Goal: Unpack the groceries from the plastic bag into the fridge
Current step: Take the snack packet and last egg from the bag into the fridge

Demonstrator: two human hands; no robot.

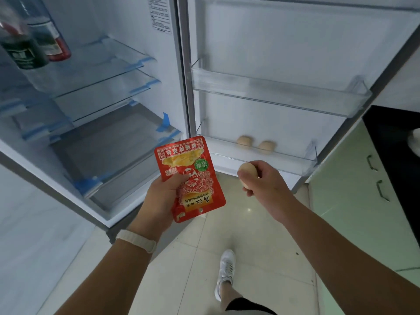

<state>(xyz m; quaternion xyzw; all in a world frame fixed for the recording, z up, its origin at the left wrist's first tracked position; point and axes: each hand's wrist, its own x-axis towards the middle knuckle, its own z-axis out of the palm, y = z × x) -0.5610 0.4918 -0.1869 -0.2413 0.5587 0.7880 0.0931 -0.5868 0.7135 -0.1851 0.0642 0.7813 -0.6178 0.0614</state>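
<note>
The right hand [263, 180] is closed around an egg [246, 171], held just in front of the lowest door bin [295, 162], where 2 eggs [255, 143] already lie. The left hand [163, 194] grips a red snack packet [193, 178] before the open fridge [109, 137], whose top glass shelf [102, 64] carries 2 bottles [34, 39].

Both bare arms reach forward. The left hand [162, 192], with a pale band [136, 241] on its wrist, pinches a red packet [191, 178]. The right hand [263, 180] curls around an egg [245, 170], knuckles up.
</note>
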